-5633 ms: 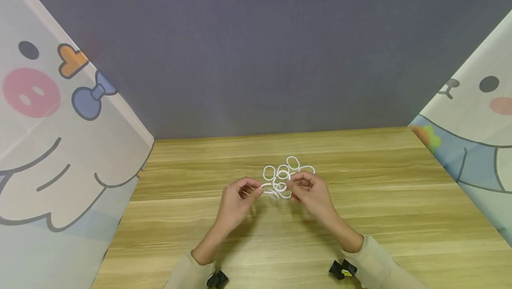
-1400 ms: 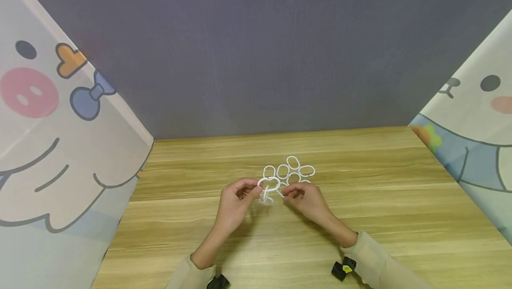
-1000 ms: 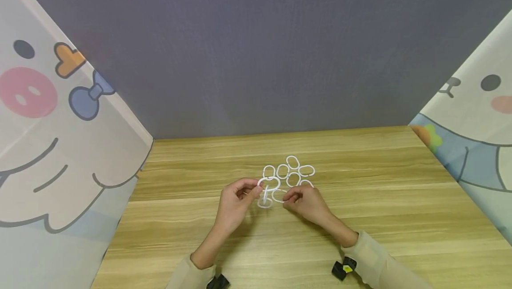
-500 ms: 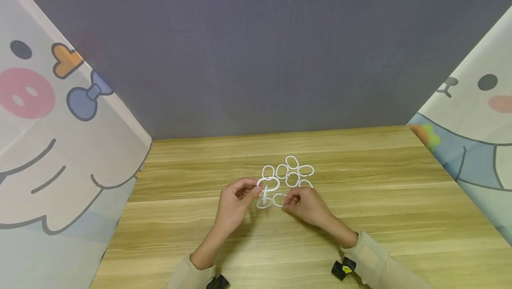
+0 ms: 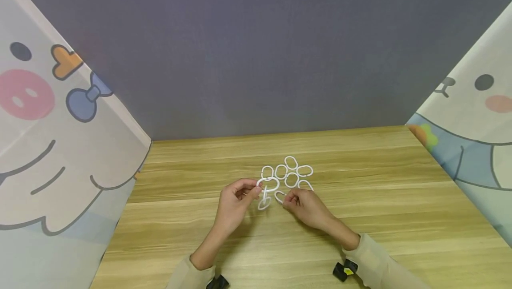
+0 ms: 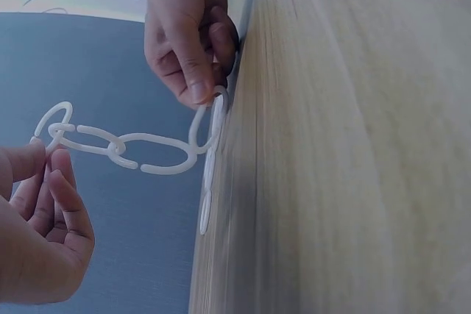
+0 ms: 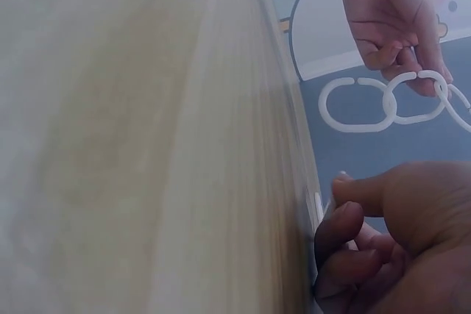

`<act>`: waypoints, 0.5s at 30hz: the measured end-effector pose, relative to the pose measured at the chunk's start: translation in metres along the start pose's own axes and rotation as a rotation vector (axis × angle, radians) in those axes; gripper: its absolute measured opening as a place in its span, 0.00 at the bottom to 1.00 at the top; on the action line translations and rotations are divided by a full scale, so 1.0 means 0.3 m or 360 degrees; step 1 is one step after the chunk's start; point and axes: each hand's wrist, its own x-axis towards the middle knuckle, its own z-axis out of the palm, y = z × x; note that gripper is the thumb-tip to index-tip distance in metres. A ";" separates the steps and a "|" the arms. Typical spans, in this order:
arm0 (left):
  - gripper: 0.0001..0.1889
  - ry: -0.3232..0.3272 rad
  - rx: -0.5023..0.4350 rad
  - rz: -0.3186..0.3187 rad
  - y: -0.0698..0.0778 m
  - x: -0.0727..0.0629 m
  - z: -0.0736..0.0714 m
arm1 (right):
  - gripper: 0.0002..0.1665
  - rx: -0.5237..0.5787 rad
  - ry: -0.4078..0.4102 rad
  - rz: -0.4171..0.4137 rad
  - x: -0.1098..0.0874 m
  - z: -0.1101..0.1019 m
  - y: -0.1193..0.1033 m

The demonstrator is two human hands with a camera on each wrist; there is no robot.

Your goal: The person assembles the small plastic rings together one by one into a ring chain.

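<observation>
Thumb and fingertips of my left hand [image 5: 237, 202] pinch the top link of a short chain of white plastic C-shaped links [image 6: 151, 137]. The chain's other links hang joined below it, and each shows a small gap. To its right, my right hand [image 5: 308, 209] pinches a single white link [image 6: 194, 129], tilted up close over the table. My fingers cover part of that link. In the left wrist view it overlaps the chain's lowest link. The right wrist view shows the chain dangling from my left hand [image 7: 394, 20], with my right hand [image 7: 390, 240] low beside the tabletop.
Several loose white links [image 5: 292, 173] lie in a cluster on the wooden table [image 5: 360, 182], just beyond my hands. A grey panel [image 5: 280, 58] stands along the back edge. Cartoon-printed panels [image 5: 100, 160] flank the table on both sides.
My right hand has let go of a link joined to the chain and pinched a loose one. It has drawn that link nearer and tilted it up. My left hand has kept its hold.
</observation>
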 end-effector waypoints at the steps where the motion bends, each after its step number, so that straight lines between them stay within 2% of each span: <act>1: 0.05 -0.0001 0.0001 0.0001 0.000 0.000 0.000 | 0.07 -0.0005 0.0012 0.0008 0.001 0.001 0.000; 7: 0.06 -0.0002 0.0006 0.0000 0.002 0.000 0.000 | 0.06 -0.0005 0.0102 -0.0015 0.002 0.008 0.007; 9: 0.06 0.0000 0.0007 -0.0002 0.003 0.000 0.000 | 0.07 -0.0006 0.0184 -0.0117 0.008 0.025 0.054; 13: 0.05 0.0004 0.0013 -0.0006 0.002 -0.001 0.000 | 0.07 -0.0021 0.0232 -0.0076 0.010 0.021 0.047; 15: 0.05 0.0004 0.0008 -0.0009 0.003 -0.002 0.001 | 0.06 -0.0043 0.0217 0.0028 0.008 0.008 0.014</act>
